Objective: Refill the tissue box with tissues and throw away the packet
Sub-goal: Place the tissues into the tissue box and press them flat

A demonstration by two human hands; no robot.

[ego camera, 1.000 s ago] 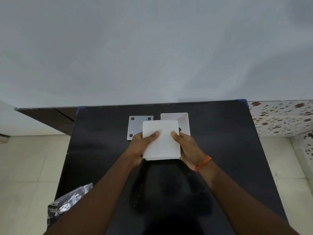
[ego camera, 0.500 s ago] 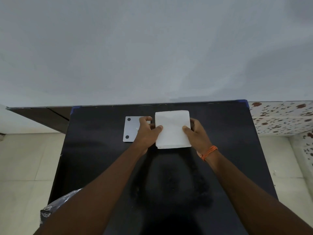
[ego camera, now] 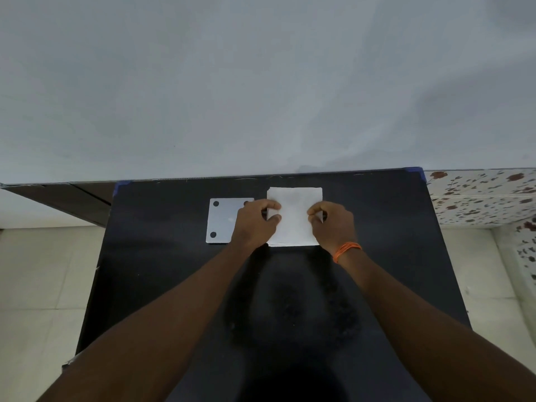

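Both hands, left hand [ego camera: 255,220] and right hand [ego camera: 330,223], pinch opposite side edges of the tissue stack [ego camera: 294,216], centred between them, right of the lid [ego camera: 224,220].

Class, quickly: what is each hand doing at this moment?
Left hand: closed, pinching the left edge of the tissue stack.
Right hand: closed, pinching the stack's right edge.

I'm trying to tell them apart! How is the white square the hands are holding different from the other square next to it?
The tissue stack is plain white and thick; the lid is thin, flat and greyish with dark round dots at its corners. The left hand and right hand pinch the tissue stack's sides, while the lid just lies there, partly under the left hand. Both are squarish and on the black table.
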